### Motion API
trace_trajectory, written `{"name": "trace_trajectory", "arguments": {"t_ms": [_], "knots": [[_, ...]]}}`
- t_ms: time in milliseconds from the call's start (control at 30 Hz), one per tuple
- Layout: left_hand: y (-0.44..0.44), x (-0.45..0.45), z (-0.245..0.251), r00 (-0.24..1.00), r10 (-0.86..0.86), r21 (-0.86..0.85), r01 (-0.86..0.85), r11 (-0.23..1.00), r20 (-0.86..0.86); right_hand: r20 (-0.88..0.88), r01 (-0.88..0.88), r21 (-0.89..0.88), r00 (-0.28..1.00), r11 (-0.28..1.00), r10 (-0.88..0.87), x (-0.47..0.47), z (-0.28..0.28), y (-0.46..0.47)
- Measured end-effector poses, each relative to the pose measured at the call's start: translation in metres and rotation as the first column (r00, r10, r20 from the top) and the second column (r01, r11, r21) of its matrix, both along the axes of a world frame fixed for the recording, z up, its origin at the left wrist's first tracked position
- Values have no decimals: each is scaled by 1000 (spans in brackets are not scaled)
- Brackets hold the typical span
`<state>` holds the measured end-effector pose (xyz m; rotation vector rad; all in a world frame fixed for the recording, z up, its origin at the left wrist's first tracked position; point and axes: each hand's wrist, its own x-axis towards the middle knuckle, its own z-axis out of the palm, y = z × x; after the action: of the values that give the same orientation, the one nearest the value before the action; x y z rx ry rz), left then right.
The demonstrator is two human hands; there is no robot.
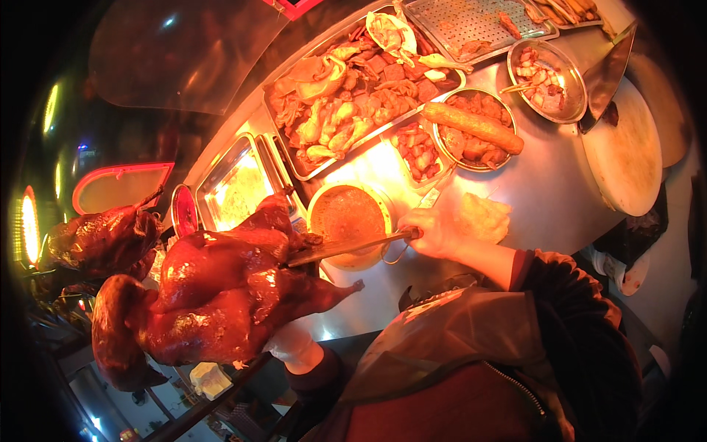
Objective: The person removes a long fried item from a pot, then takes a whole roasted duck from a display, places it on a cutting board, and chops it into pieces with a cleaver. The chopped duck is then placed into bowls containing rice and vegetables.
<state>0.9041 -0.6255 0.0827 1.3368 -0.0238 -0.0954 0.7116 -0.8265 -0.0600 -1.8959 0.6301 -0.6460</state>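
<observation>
A glossy roast goose or duck (215, 293) spans the left middle of the head view, its neck bent over at the far left. My right hand (433, 232) is shut on one end of a flat wooden stick (348, 247). The stick's other end meets the bird between its legs; how it is fixed there is hidden. Against the bird's lower side rests my left hand (293, 345), in a thin clear glove, with its fingers mostly hidden behind the meat. Below the stick stands a round yellowish tub (313, 212) of brown sauce or crumbs.
A steel tray (381, 131) of cooked meats lies beyond, with a bowl (515, 124) holding a sausage, a steel bowl (577, 99) of pieces and a perforated tray (469, 27). A cleaver (607, 77) leans by a round chopping board (624, 149). Another roast bird (105, 240) hangs at left.
</observation>
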Motion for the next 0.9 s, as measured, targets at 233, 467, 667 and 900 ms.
{"name": "trace_trajectory", "arguments": {"t_ms": [233, 467, 667, 900], "knots": [[1, 2, 3, 1000, 5, 4, -5, 1000, -3, -14, 42, -106, 999, 993, -44, 1, 5, 1], [4, 4, 6, 1000, 8, -2, -8, 1000, -6, -55, 24, -237, 998, 971, -38, 4, 5, -16], [7, 3, 5, 1000, 20, -4, -20, 1000, -4, -57, -4, -214, 998, 977, -9, 5, -2, -15], [6, 2, 2, 1000, 20, -11, -20, 1000, -1, -49, 0, -221, 999, 975, -11, 3, -9, -15]]}}
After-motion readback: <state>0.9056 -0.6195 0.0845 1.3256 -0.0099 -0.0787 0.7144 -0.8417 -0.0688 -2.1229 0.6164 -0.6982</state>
